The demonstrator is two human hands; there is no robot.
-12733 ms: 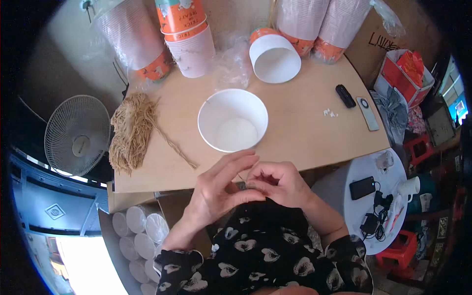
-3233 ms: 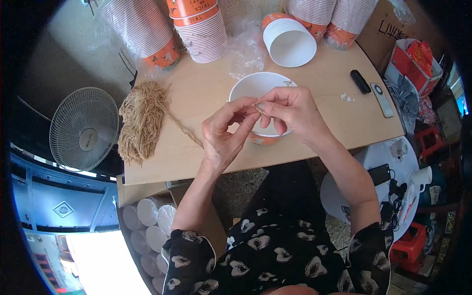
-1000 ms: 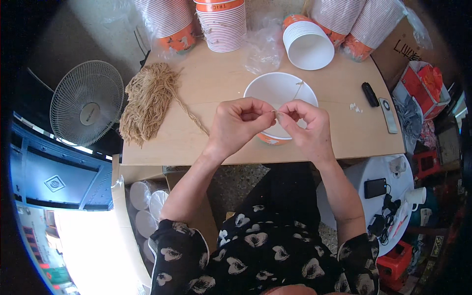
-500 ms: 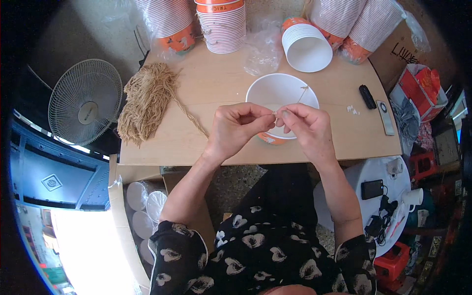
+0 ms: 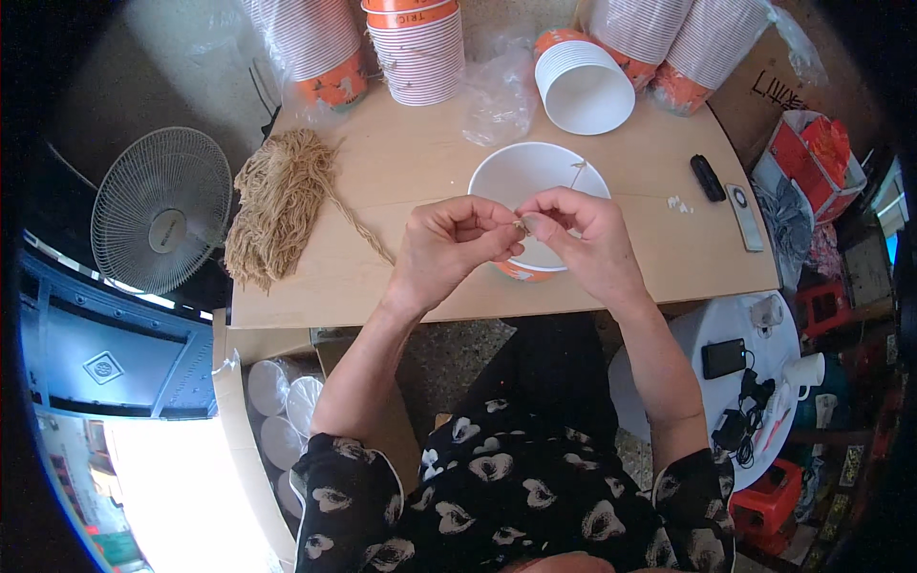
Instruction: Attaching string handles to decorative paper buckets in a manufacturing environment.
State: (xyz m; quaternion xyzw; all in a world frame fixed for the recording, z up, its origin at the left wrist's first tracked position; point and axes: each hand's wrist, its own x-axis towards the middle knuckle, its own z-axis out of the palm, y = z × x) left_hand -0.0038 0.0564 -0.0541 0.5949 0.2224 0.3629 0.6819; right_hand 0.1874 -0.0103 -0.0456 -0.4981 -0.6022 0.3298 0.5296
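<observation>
A white-lined paper bucket (image 5: 492,177) with an orange outside stands near the table's front edge. Just above its near side, my left hand (image 5: 449,244) and my right hand (image 5: 583,239) meet fingertip to fingertip. Both are closed in a pinch on a thin tan cord (image 5: 522,227), of which only a small bit shows between the fingers. Another piece of tan cord (image 5: 579,170) sits at the bucket's far right rim. On the left lies a thick bundle of tan cord (image 5: 279,205), with a strand running toward my left hand.
Stacked paper buckets (image 5: 415,62) line the table's back, by a crumpled clear bag (image 5: 501,100). One stack (image 5: 592,95) lies on its side. At right are white bits (image 5: 680,204), a black object (image 5: 707,178) and a grey-white strip (image 5: 745,220). A fan (image 5: 162,210) stands left.
Both hands stay pinched together, with a slightly larger bit of tan cord showing between the fingertips. The whole view has shifted slightly.
</observation>
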